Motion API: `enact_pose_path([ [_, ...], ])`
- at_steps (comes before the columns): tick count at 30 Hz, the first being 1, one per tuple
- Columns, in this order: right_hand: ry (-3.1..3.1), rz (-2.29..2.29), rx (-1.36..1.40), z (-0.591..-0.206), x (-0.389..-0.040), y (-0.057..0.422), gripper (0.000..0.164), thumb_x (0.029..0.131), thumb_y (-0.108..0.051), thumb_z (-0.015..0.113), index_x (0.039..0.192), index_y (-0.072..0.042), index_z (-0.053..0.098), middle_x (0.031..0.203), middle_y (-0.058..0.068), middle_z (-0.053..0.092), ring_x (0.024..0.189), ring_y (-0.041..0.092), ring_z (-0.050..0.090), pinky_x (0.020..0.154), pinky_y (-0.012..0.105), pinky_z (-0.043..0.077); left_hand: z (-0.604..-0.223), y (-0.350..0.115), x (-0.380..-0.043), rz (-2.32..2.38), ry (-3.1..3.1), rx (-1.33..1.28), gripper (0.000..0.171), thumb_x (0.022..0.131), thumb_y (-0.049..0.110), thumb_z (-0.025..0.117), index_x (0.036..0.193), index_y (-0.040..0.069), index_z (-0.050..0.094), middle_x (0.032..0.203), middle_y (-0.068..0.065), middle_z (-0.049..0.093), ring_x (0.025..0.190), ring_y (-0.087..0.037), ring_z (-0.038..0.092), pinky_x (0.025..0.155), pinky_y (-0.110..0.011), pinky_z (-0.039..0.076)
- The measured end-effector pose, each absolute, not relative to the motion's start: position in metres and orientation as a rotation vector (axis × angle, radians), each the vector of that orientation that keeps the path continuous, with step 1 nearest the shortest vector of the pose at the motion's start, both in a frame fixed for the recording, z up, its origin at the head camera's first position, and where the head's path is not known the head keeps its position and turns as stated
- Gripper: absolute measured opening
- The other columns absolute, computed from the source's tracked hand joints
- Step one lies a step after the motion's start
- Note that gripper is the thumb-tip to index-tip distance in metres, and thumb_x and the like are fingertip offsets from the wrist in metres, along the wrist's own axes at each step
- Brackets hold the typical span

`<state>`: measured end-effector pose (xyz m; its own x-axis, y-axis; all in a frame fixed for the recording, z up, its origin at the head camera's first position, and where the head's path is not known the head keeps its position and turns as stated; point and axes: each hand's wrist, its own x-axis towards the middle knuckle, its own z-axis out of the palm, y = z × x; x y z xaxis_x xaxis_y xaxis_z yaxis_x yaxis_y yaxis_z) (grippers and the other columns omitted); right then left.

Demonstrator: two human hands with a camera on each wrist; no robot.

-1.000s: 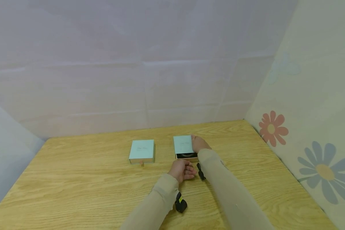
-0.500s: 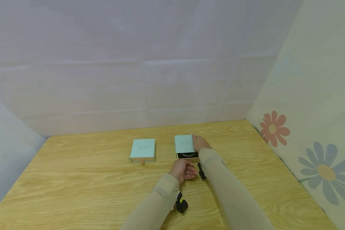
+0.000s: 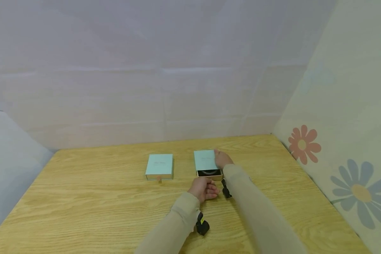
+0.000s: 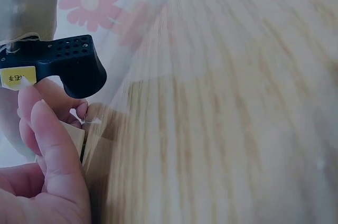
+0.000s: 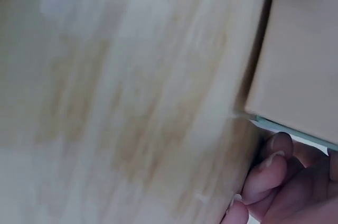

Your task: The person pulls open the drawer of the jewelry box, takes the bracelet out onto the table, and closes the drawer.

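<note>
A pale blue drawer-style jewelry box (image 3: 204,159) lies on the table, its drawer partly out toward me. Inside the drawer, a grey ring-shaped thing, perhaps a bracelet (image 3: 209,172), shows against black lining. My right hand (image 3: 223,159) grips the box's outer sleeve by the right side; in the right wrist view its curled fingers (image 5: 269,174) lie beside the box edge (image 5: 296,129). At the drawer's front, my left hand (image 3: 204,189) has thumb and index finger together; the pull tab there is hidden behind them. The left wrist view shows those fingers (image 4: 58,139) near the box corner (image 4: 74,137).
A matching pale blue box (image 3: 160,165) sits shut to the left, its small tab (image 3: 159,180) facing me. Black wrist cameras (image 3: 202,225) hang under both sleeves. The wooden table (image 3: 98,197) meets a pale wall behind and a flower-patterned wall on the right.
Both hands stay at the same box. The ring-shaped thing in the drawer shows slightly more clearly. The whole scene has shifted a little to the right as the head view moved.
</note>
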<state>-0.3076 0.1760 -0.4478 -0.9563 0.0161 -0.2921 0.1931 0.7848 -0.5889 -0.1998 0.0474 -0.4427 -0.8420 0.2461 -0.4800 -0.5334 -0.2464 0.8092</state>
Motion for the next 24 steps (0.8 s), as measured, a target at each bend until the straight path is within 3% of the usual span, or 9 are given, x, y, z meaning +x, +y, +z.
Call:
enact_pose_path([
  [13,2.728,-0.987,0.168,-0.4508,-0.3034,0.1764,0.064,0.108,-0.039,0.015,0.141,0.010,0.040,0.144,0.027,0.041,0.131,0.043,0.039,0.108,0.053,0.032,-0.4447,0.0470,-0.2006,2.131,1.493,-0.390,0.022,0.100,0.003,0.038,0.102,-0.007,0.057,0.064,-0.003,0.056,0.052,-0.012,0.059,0.052,-0.022,0.051],
  [21,2.837,-0.836,0.119,-0.4529,-0.3036,0.1728,0.060,0.108,-0.032,0.017,0.130,0.012,0.053,0.134,0.028,0.052,0.122,0.043,0.050,0.102,0.052,0.040,-0.4420,0.0457,-0.2009,2.136,1.501,-0.374,0.022,0.100,0.003,0.037,0.105,-0.008,0.056,0.066,-0.003,0.056,0.054,-0.012,0.059,0.054,-0.023,0.051],
  [24,2.843,-0.804,0.088,-0.4506,-0.3023,0.1720,0.058,0.108,-0.029,0.017,0.131,0.013,0.051,0.136,0.029,0.049,0.124,0.043,0.047,0.104,0.052,0.038,-0.4400,0.0455,-0.2003,2.136,1.499,-0.372,0.022,0.100,0.003,0.037,0.103,-0.007,0.056,0.066,-0.003,0.056,0.054,-0.012,0.059,0.054,-0.023,0.051],
])
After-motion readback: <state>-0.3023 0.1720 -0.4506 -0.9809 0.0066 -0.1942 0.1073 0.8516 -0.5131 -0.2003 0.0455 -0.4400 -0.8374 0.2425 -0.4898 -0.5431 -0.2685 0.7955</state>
